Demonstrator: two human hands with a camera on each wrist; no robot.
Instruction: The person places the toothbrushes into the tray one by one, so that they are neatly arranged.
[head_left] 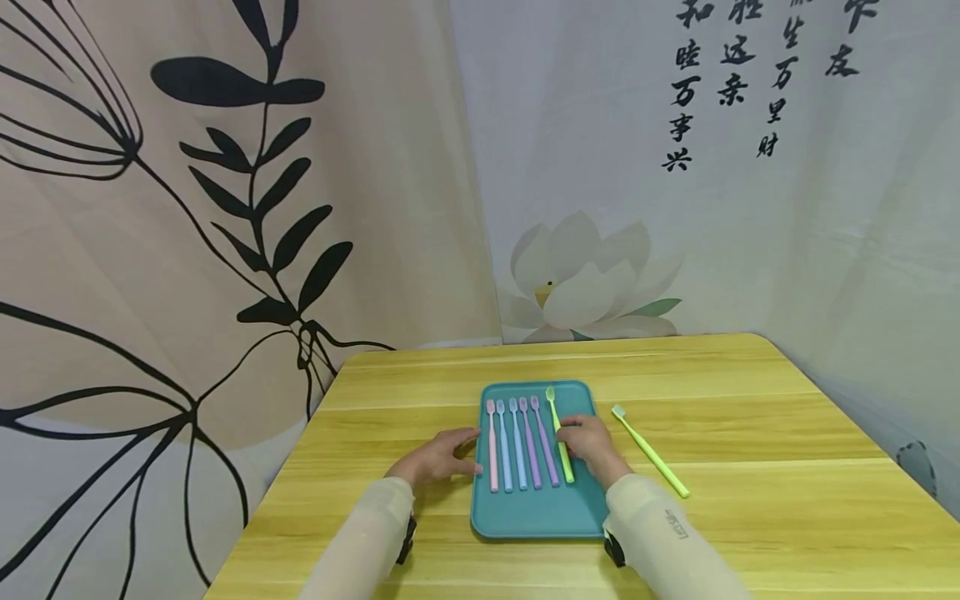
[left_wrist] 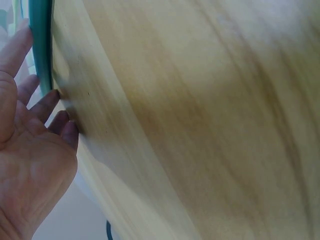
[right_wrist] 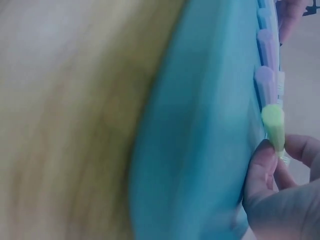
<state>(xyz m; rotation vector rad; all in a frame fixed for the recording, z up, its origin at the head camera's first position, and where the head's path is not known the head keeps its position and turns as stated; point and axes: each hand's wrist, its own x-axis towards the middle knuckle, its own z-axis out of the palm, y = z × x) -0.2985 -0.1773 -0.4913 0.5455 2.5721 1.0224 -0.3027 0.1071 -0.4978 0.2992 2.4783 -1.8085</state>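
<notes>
My right hand [head_left: 588, 443] pinches a yellow-green toothbrush [head_left: 565, 462] between thumb and fingers over the right part of a teal tray [head_left: 540, 521]. In the right wrist view, the handle end of this toothbrush [right_wrist: 273, 120] sticks out from the fingertips. To its left on the tray lie a pink toothbrush [head_left: 492, 454], two blue ones and two purple ones, side by side with heads toward the far edge. At the tray's left edge rests my left hand [head_left: 438, 457], fingers spread and loosely bent; the left wrist view shows its fingertips against the teal rim [left_wrist: 41, 45].
Another yellow-green toothbrush [head_left: 652, 454] lies slanted on the wooden table [head_left: 750, 417], right of the tray and beyond my right forearm. A patterned cloth backdrop [head_left: 405, 208] hangs behind the table's far edge.
</notes>
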